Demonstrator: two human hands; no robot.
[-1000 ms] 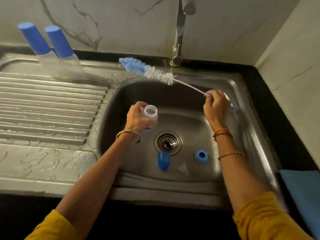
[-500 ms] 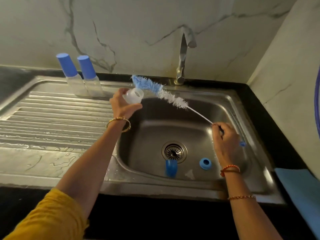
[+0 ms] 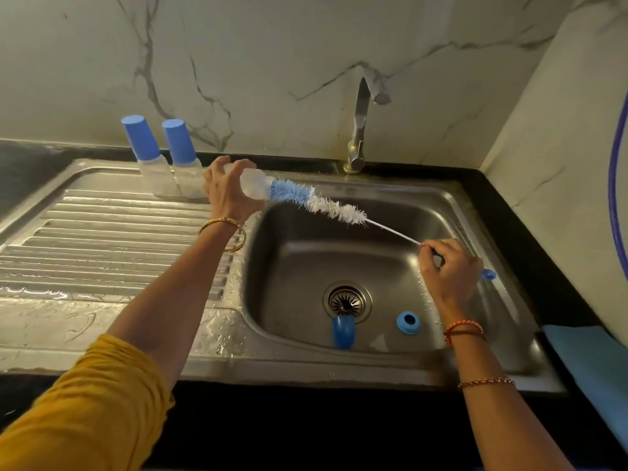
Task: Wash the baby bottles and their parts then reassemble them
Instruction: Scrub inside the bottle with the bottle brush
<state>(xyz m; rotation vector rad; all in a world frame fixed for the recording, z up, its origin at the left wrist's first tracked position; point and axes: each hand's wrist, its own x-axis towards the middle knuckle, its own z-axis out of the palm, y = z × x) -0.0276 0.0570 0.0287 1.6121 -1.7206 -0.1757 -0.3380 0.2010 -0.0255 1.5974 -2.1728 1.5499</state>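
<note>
The steel sink (image 3: 452, 212) is filling the centre of the frame, two capped bottles (image 3: 163, 158) standing at upper left. The left hand (image 3: 227, 195) is gripping an open bottle (image 3: 253, 185) at upper centre while the right hand (image 3: 448, 273) is pinching the bottle brush (image 3: 326, 205), whose blue tip is sitting in that bottle's mouth. A blue cap (image 3: 344, 331) and a blue ring (image 3: 407, 322) are lying at lower centre by the drain.

Between the hands, the brush (image 3: 316, 202) is blue at its tip and white behind. Two blue caps (image 3: 159, 139) top clear bottles beyond the left hand (image 3: 228, 193). White wall (image 3: 272, 62) carries grey veins; sleeve (image 3: 91, 409) mustard yellow.
</note>
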